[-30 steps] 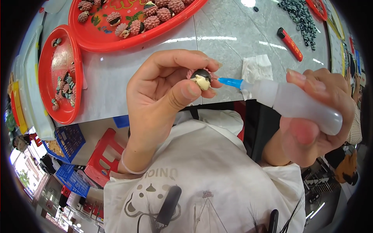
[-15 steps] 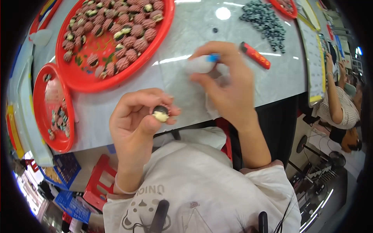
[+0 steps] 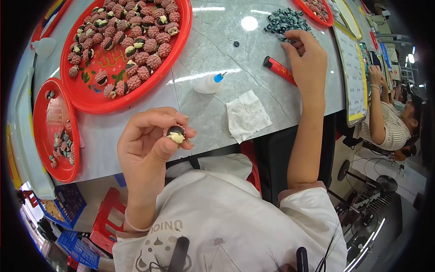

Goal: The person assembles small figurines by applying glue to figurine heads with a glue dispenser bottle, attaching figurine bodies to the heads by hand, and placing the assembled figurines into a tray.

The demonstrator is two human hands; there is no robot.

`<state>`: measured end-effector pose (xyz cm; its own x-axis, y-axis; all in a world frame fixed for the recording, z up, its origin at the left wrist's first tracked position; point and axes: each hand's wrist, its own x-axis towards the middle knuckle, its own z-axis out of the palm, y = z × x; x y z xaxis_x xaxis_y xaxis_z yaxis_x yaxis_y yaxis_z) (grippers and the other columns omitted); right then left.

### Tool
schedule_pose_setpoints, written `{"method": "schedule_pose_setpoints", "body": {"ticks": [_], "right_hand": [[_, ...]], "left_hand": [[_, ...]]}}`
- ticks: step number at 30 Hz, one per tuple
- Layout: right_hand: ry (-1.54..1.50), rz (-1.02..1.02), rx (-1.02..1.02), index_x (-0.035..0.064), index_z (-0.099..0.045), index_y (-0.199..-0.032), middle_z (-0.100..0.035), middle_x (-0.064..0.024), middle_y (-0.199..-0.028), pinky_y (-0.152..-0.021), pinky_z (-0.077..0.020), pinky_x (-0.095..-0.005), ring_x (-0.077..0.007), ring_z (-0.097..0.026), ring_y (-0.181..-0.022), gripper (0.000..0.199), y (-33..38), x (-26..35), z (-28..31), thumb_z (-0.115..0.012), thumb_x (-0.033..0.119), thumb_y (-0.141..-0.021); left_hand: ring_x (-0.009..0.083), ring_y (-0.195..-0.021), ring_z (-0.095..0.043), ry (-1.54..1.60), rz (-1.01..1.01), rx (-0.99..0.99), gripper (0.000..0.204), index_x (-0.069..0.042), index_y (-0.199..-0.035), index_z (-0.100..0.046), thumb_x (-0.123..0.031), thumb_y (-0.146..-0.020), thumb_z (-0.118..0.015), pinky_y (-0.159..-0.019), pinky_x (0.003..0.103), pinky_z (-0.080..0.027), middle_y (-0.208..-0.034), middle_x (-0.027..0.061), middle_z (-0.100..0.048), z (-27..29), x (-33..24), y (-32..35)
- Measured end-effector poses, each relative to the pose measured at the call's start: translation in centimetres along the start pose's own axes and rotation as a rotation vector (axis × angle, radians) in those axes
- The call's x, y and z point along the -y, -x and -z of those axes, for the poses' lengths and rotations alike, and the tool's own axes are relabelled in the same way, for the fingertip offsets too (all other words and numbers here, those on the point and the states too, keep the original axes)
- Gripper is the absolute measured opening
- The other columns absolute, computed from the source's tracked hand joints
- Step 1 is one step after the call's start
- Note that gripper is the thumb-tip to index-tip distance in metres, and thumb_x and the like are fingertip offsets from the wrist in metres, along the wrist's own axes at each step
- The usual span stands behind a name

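Observation:
My left hand (image 3: 144, 140) is closed, pinching a small cookie-shaped piece (image 3: 176, 134) between thumb and fingers. That piece has a pink ridged back and a black and cream face. Over at the far right, my right hand (image 3: 310, 61) has its fingers curled at the near edge of a pile of small dark grey-blue pieces (image 3: 283, 21); whatever is between the fingertips is too small to make out. A white squeeze bottle (image 3: 207, 85) with a blue tip lies on the table, beside a folded white tissue (image 3: 248, 116). A red tube (image 3: 278, 69) with a black end lies by my right wrist.
A large red tray (image 3: 183, 38) at the far left holds many pink cookie-shaped pieces. Left of it, a smaller red tray (image 3: 43, 131) has a few mixed pieces. One dark ring-like piece (image 3: 236, 44) lies alone. A yellow-edged sheet (image 3: 351, 72) borders the right side; a person (image 3: 385, 109) sits beyond.
My right hand has put the squeeze bottle down on the table and moved right and away to the dark pile. The tissue has come into full view. My left hand keeps hold of its piece.

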<state>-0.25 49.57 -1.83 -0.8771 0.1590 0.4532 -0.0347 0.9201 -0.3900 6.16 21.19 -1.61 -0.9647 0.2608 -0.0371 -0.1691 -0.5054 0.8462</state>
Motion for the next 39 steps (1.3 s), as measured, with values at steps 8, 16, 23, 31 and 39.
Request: {"method": "schedule_pose_setpoints", "body": {"ticks": [8, 16, 23, 31, 39], "right_hand": [[-0.830, -0.300, 0.104, -0.0020, -0.056, -0.096, -0.059, -0.0079, -0.088, -0.067, -0.0435, -0.0246, -0.0129, -0.055, -0.070, 0.022, 1.5, 2.7, 2.5, -0.058, 0.001, -0.074], [-1.599, -0.261, 0.443, -0.0036, -0.055, -0.095, -0.058, -0.0159, -0.094, -0.065, -0.0486, -0.0251, -0.0163, -0.059, -0.078, 0.021, 4.7, 6.1, 3.2, -0.059, 0.001, -0.075], [-1.643, -0.367, 0.656, 0.0026, -0.049, -0.097, -0.049, -0.0152, -0.097, -0.056, -0.0427, -0.0168, -0.0138, -0.051, -0.069, 0.026, 6.1, 9.1, 3.0, -0.063, 0.007, -0.076], [-1.204, 0.059, 0.431, -0.0036, -0.051, -0.089, -0.055, -0.0201, -0.087, -0.064, -0.0472, -0.0232, -0.0190, -0.057, -0.072, 0.028, 6.8, 11.0, 2.8, -0.068, -0.002, -0.066], [-0.910, 0.466, 0.196, -0.0029, -0.057, -0.078, -0.058, -0.0188, -0.077, -0.049, -0.0489, -0.0228, -0.0197, -0.060, -0.065, 0.027, 6.5, 11.7, 2.6, -0.073, -0.006, -0.057]], "left_hand": [[0.0206, -0.080, -0.059, 0.008, 0.000, 0.007, 0.030, 0.002, -0.096, -0.049, -0.016, -0.077, -0.064, -0.064, 0.027, -0.052, -0.096, 0.0155, -0.053, 0.5, -0.2, 0.4], [0.0223, -0.084, -0.059, 0.178, 0.016, 0.108, 0.032, 0.003, -0.099, -0.049, -0.013, -0.077, -0.064, -0.069, 0.028, -0.051, -0.097, 0.0157, -0.053, -0.8, 0.1, 0.1], [0.0176, -0.078, -0.057, -0.048, 0.061, 0.049, 0.040, -0.003, -0.098, -0.047, -0.029, -0.075, -0.066, -0.061, 0.022, -0.046, -0.097, 0.0124, -0.051, -1.8, 0.2, 0.3], [0.0132, -0.079, -0.053, -0.107, 0.057, 0.035, 0.045, -0.002, -0.097, -0.048, -0.033, -0.072, -0.069, -0.067, 0.023, -0.044, -0.093, 0.0111, -0.054, -1.4, 0.0, 0.9], [0.0126, -0.077, -0.053, -0.142, -0.086, 0.122, 0.043, 0.000, -0.091, -0.053, -0.030, -0.068, -0.072, -0.069, 0.022, -0.042, -0.087, 0.0096, -0.055, -0.4, 0.5, 1.0]]}}
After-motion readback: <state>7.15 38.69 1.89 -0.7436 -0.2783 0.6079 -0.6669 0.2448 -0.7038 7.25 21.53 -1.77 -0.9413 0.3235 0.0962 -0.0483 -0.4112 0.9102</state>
